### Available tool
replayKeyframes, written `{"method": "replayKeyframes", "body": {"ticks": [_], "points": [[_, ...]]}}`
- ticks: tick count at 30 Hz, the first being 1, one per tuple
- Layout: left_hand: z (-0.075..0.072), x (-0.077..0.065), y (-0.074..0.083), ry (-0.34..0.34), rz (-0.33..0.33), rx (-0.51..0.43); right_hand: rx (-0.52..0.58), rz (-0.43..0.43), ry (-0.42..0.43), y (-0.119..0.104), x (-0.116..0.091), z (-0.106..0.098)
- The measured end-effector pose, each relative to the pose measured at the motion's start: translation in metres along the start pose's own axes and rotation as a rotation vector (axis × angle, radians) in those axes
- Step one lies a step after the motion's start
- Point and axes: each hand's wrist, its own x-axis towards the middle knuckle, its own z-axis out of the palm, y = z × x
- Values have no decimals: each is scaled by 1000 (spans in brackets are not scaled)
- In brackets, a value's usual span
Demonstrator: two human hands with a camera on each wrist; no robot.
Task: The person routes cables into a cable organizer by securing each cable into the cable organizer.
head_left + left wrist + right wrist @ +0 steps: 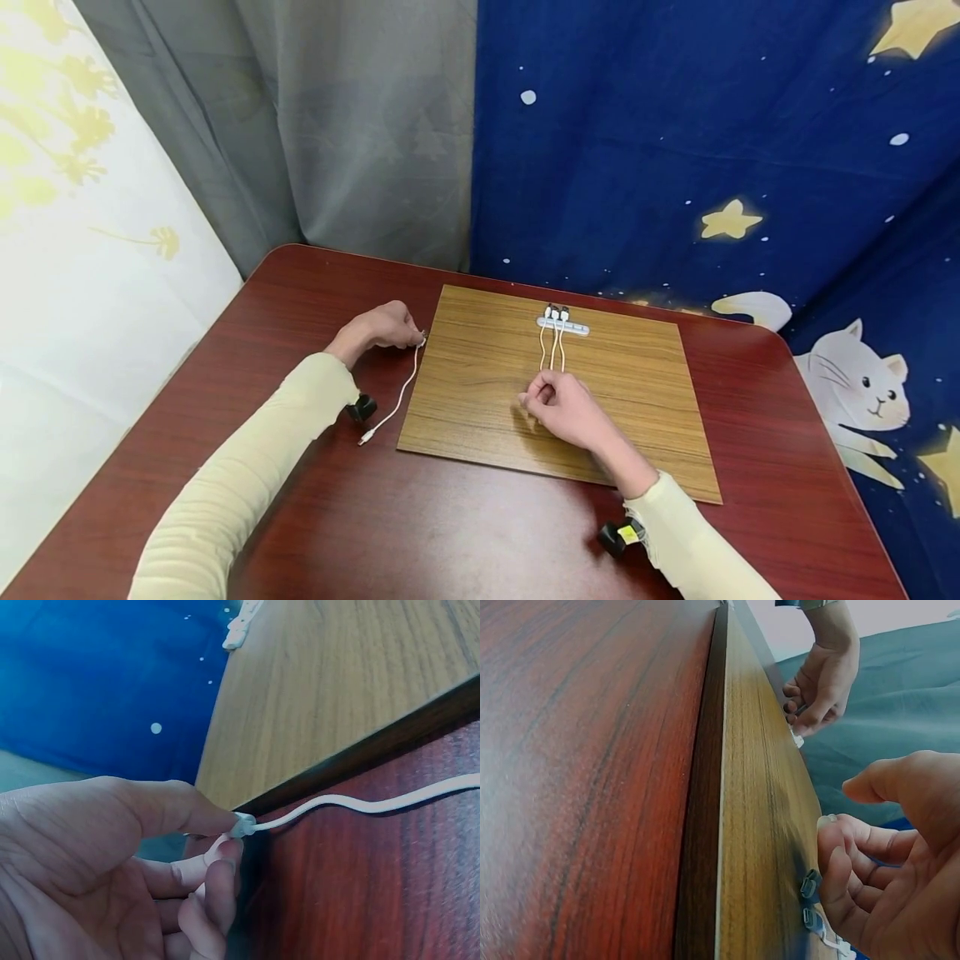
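My left hand (390, 325) pinches the end of a short white cable (407, 385) between thumb and fingers, just beside the wooden board's left edge. The pinched connector (243, 824) is mostly covered by the fingertips. The cable runs down the red table to a free plug (366, 437). Over the middle of the board (472, 367), my right hand (566, 407) hovers with loosely bent fingers and nothing between them. Several white cables (553, 346) sit in a pale cable clip (576, 327) near the board's far edge. Their lower ends pass behind the right hand; metal plugs (810, 885) show below its fingers.
The board lies flat on a dark red table (420, 517) with rounded corners. Grey curtain (375, 125) and blue star-patterned curtain (637, 150) hang behind the far edge. A black wrist camera (613, 538) sits under the right sleeve.
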Motion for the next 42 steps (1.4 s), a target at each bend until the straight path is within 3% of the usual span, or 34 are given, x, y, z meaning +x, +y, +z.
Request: {"method": "replayKeyframes", "body": {"ticks": [4,13,23,34,42], "points": [[-8,-6,1,-2,23,-18,12,-2,-8,0,-1,-1],[-36,-21,10,84,80,-56,13,-19,-16,0,0,-2],[-59,-43,43,125,158,-103,-9,-43,-15,-1,6,-2],[-81,-78,80,223,240,-124,13,-64,-28,-6,8,-4],[-81,-82,99,249,333,-147,15,-94,-45,-12,12,-3]]}}
